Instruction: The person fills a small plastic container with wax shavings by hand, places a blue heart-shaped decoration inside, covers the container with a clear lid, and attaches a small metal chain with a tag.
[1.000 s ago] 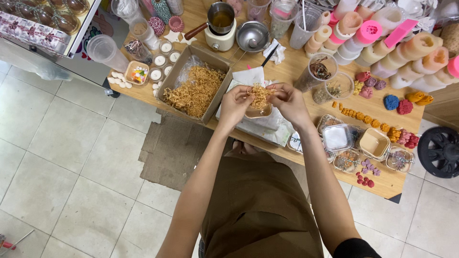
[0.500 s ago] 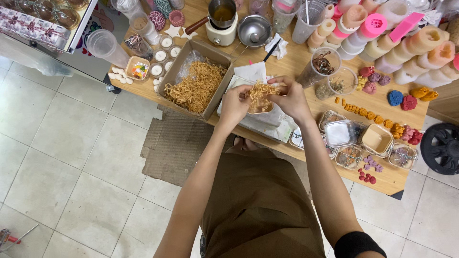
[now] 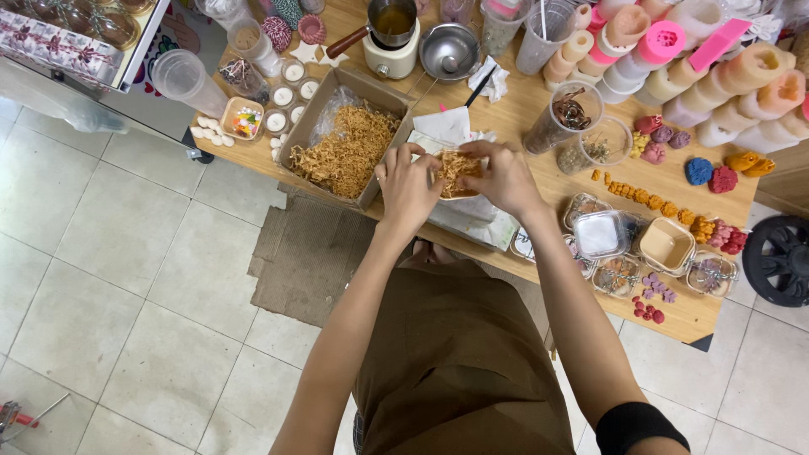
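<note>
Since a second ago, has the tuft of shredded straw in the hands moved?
Yes. The tuft of shredded straw has dropped from above the small box down into it, with the left hand and right hand pressing it in, beside the cardboard tray.

Both hands, left hand (image 3: 407, 187) and right hand (image 3: 503, 175), press a tuft of tan shredded filler (image 3: 456, 168) into a small container; a cardboard box (image 3: 313, 118) of the same shreds sits just left on the wooden counter (image 3: 539, 164).
</note>
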